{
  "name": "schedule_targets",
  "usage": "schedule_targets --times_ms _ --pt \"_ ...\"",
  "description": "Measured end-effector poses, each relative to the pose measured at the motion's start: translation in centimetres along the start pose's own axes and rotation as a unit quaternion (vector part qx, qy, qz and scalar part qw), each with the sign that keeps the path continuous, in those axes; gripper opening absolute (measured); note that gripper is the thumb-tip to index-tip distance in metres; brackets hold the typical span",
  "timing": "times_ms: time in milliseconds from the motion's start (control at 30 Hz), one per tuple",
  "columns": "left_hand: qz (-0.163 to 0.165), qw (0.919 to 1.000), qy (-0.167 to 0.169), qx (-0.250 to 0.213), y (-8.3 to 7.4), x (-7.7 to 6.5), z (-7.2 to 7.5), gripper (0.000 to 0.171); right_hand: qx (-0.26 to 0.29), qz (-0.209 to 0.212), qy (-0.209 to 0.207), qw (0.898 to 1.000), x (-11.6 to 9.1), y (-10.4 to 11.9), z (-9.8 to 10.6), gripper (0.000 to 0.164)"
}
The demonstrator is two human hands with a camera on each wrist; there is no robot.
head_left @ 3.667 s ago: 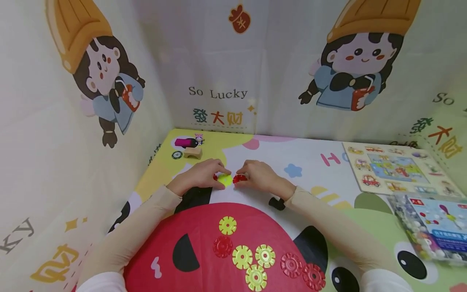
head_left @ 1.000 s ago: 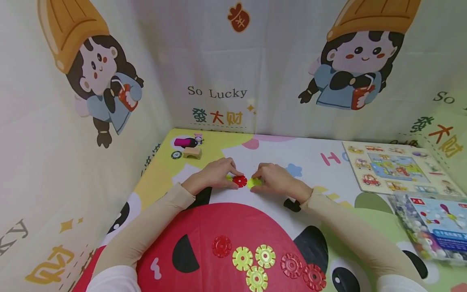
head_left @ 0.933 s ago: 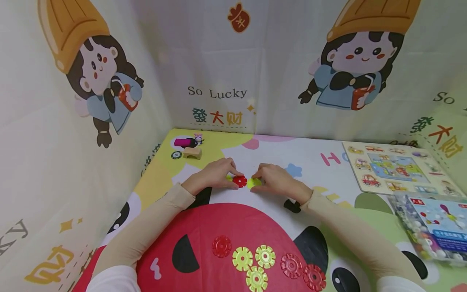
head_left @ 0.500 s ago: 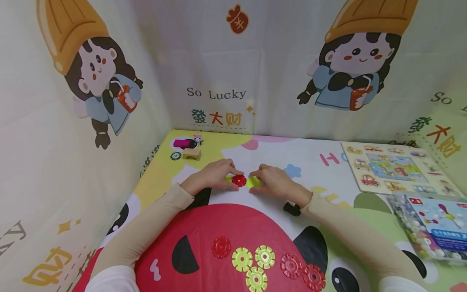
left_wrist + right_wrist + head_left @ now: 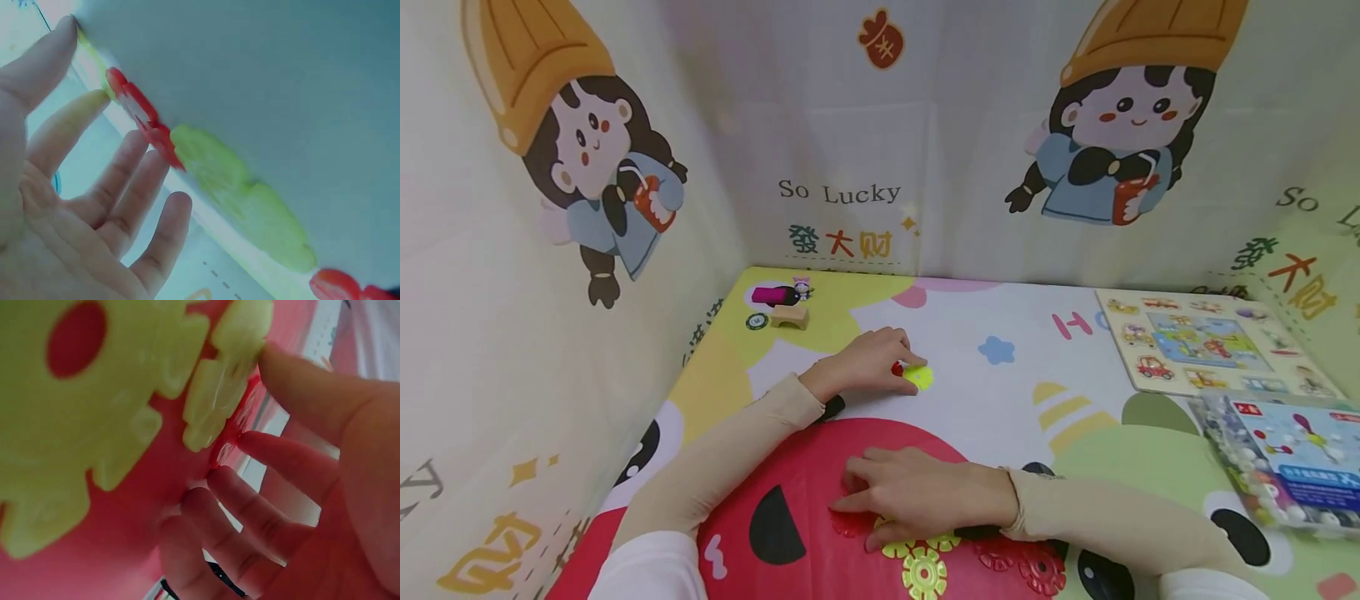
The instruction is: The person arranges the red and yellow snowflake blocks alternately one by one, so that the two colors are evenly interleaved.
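My left hand point(image 5: 868, 360) pinches a yellow notched building disc point(image 5: 920, 377) between thumb and fingertips on the white part of the table cover. A red disc point(image 5: 898, 367) peeks out behind it, under the hand. In the left wrist view a row of discs runs past my fingers, with a red one point(image 5: 140, 109), then a yellow one point(image 5: 215, 175), then another red one point(image 5: 334, 284). Lower down, my right hand point(image 5: 917, 492) reaches over the loose discs, fingers spread. Its thumb and index fingertip are right at a loose red disc point(image 5: 228, 440), partly hidden from above.
Several loose discs lie by my right hand, among them a yellow one point(image 5: 925, 573) and a red one point(image 5: 1042, 568). A wooden block point(image 5: 790, 317) and small toys stand at the back left. A puzzle board point(image 5: 1217, 342) and a bagged toy set point(image 5: 1292, 467) are at the right.
My right hand has let go of the yellow disc and moved toward me to the loose discs. My left hand has shifted right, from the red disc to that yellow one.
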State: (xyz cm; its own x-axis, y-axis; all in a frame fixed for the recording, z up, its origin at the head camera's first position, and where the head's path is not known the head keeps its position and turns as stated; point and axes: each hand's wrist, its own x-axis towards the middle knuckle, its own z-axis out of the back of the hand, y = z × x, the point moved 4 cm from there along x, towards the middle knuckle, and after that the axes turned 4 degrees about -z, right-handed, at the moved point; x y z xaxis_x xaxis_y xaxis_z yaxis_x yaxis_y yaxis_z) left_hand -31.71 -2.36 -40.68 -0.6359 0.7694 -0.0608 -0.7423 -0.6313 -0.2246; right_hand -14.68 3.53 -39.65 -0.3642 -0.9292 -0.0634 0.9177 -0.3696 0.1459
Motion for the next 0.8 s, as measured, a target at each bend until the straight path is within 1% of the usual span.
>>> schedule_targets --times_ms 67,200,267,467,533,700,800 --pt "0.001 1.0000 -0.003 0.005 -0.1 0.1 -0.1 0.056 -0.012 -0.005 0.000 1.000 0.3 0.2 -0.2 0.055" --pt "-0.001 1.0000 -0.007 0.007 -0.2 0.0 0.0 0.055 0.012 -0.025 0.001 1.000 1.0 -0.1 -0.3 0.054" --pt "-0.002 1.0000 -0.006 0.006 -0.4 -0.1 0.1 0.055 0.022 -0.028 0.006 0.999 1.3 -0.2 -0.3 0.053" --pt "0.004 1.0000 -0.005 0.003 -0.6 -0.3 0.4 0.055 0.021 -0.015 0.015 1.000 2.3 -0.2 -0.1 0.047" --pt "0.008 0.9999 -0.006 0.003 -0.6 -0.4 0.4 0.055 0.021 -0.009 0.024 0.999 2.5 0.0 0.0 0.051" --pt "0.008 1.0000 -0.004 -0.002 -0.8 -0.5 0.4 0.056 0.009 0.020 0.049 0.999 2.9 0.5 0.2 0.056" --pt "0.007 1.0000 -0.004 -0.002 -0.9 -0.5 0.4 0.055 0.006 0.024 0.052 0.998 2.9 0.6 0.3 0.048"
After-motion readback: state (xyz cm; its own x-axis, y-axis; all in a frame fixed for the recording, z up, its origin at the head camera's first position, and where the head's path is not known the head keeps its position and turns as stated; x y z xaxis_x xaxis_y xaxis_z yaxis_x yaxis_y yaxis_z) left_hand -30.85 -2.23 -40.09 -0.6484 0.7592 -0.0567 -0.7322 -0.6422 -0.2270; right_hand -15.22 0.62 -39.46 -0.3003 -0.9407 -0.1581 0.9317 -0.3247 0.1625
